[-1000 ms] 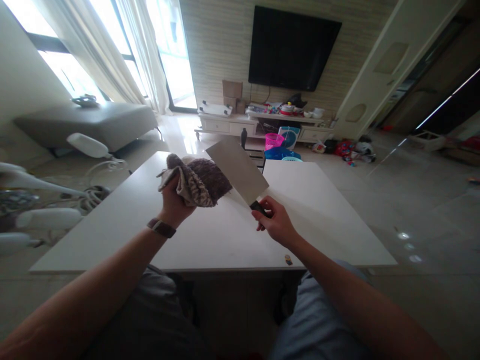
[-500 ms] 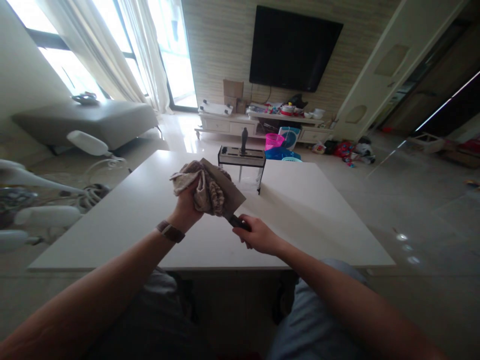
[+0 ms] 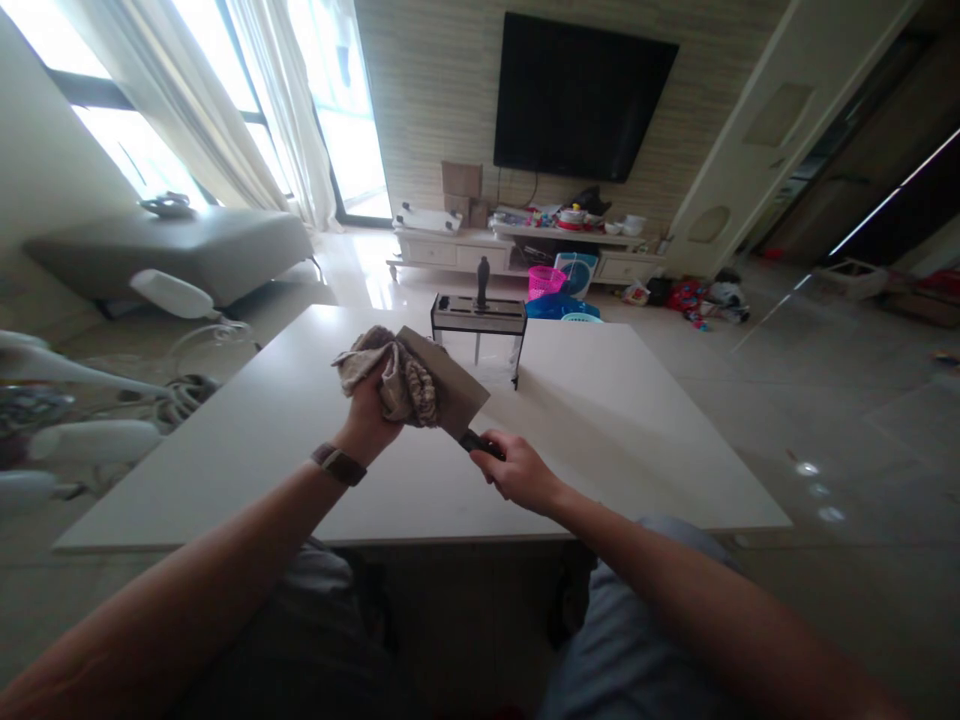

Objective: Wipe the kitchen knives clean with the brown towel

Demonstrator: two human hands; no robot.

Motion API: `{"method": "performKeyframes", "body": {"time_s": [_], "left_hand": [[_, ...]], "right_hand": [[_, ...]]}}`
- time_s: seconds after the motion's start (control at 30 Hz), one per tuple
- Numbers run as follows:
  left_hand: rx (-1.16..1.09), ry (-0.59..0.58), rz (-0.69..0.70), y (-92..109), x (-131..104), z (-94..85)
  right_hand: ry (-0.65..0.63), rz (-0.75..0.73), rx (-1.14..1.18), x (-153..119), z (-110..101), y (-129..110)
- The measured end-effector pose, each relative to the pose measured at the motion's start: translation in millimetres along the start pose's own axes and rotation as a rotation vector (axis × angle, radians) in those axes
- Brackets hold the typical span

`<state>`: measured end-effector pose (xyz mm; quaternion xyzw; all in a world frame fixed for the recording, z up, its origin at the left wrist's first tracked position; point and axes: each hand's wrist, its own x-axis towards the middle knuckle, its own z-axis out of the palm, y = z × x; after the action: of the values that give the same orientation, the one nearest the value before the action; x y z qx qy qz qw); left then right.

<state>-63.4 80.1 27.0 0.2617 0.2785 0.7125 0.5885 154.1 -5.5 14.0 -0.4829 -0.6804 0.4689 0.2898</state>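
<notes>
My right hand (image 3: 521, 470) is wrapped round the black handle of a cleaver (image 3: 454, 385), its broad blade pointing up and to the left. A bunched brown and beige cloth (image 3: 390, 375) is gripped in my left hand (image 3: 369, 415) and lies against the left part of the blade, hiding some of it. Both are held above a white table (image 3: 600, 440). Just beyond the blade stands a knife block (image 3: 480, 315) with a dark top and clear sides; one black-handled knife (image 3: 482, 280) sticks up from it.
White chair-like pieces (image 3: 172, 295) stand left of the table. Behind it are a low TV cabinet (image 3: 435, 250) with clutter, a pink basket (image 3: 546, 282) and a blue tub (image 3: 559, 306) on the floor. A grey bench (image 3: 172, 250) is by the window.
The cloth in my left hand has slid a little toward the upper left along the blade, so more of the cleaver shows. My right hand still grips the handle.
</notes>
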Motion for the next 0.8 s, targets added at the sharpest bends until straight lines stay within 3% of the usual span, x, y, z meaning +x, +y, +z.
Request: {"method": "performKeyframes", "body": {"time_s": [0.27,0.4,0.47,0.8], "left_hand": [[0.042,-0.024,-0.069,-29,-37,17.4],[0.191,-0.024,-0.287,-44,-58,18.8],[0.242,0.000,-0.328,-48,-62,17.1],[0.191,-0.031,-0.166,-30,-44,19.2]], "right_hand": [[0.143,-0.086,0.046,5,9,7],[0.184,-0.070,0.060,8,5,12],[0.172,-0.052,0.050,10,3,13],[0.095,-0.058,0.049,10,3,8]]}}
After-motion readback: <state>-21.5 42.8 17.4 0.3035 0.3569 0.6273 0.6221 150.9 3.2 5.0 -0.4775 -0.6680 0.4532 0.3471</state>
